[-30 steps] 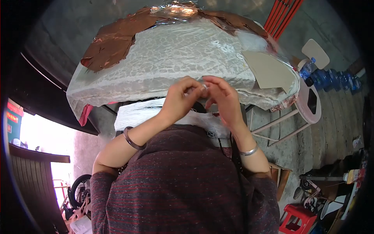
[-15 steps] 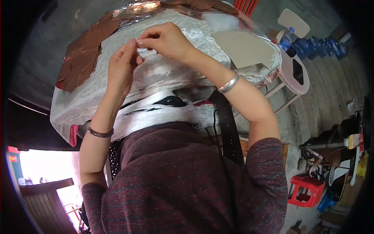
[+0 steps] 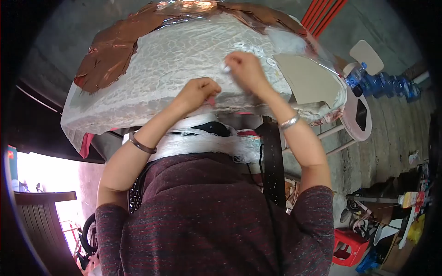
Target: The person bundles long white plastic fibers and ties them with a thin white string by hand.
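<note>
My left hand (image 3: 198,95) is over the near edge of the covered table (image 3: 179,69), its fingers curled; a small pink thing (image 3: 212,100) shows below the fingertips, and what they pinch is too small to name. Up and to the right, my right hand (image 3: 246,71) is partly blurred, with a small white piece (image 3: 226,69) at its fingertips. Several white ring-like pieces (image 3: 258,51) lie on the table just beyond it. White threads (image 3: 189,143) are spread across my lap.
Brown sheets (image 3: 108,60) lie along the table's far left side. A grey-beige board (image 3: 306,80) rests at the right. Beyond it are a pale stool with a dark phone (image 3: 361,115), blue bottles (image 3: 386,87) and a red stool (image 3: 348,248).
My hands have come apart. The left moved right and nearer my body; the right moved right with the white piece. The camera view has shifted a little.
</note>
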Demonstrator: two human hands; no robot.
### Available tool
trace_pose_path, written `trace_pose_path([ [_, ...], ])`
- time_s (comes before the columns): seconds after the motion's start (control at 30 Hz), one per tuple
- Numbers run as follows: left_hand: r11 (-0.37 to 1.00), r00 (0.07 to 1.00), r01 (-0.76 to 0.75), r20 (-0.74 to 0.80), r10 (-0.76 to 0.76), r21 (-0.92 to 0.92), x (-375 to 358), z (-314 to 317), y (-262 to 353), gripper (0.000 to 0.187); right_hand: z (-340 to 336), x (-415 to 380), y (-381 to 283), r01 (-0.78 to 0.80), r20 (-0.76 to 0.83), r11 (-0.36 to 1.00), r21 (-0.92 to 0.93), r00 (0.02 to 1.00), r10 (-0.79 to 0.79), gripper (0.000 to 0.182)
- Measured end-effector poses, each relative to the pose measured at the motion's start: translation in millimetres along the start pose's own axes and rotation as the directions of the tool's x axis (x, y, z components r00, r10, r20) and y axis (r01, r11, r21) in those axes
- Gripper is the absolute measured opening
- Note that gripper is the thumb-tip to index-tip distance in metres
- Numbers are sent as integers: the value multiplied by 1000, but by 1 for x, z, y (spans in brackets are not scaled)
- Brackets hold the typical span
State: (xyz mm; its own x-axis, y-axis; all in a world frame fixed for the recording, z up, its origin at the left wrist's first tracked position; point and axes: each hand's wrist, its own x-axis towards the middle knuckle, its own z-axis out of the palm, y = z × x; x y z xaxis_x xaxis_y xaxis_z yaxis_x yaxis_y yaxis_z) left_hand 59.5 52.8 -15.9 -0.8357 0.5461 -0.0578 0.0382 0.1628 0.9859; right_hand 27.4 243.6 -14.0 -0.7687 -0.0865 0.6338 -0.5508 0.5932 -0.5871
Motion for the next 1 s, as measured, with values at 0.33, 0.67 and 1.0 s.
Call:
trace_pose_path([
  [0.33, 984, 985, 27, 161, -55, 175, -49, -4, -29, 20, -84, 23, 62, -244, -144, 771, -588, 970, 197, 18],
  [0.67, 677, 922, -383, 308, 235, 629, -45, 20, -74, 14, -23, -110, -35, -515, 674, 856, -36, 620, 401, 18],
  [1.0, 982, 999, -49, 5, 49, 180, -30, 18, -45, 11, 8, -125, -23, -869, 815, 394, 300, 448, 366, 18],
])
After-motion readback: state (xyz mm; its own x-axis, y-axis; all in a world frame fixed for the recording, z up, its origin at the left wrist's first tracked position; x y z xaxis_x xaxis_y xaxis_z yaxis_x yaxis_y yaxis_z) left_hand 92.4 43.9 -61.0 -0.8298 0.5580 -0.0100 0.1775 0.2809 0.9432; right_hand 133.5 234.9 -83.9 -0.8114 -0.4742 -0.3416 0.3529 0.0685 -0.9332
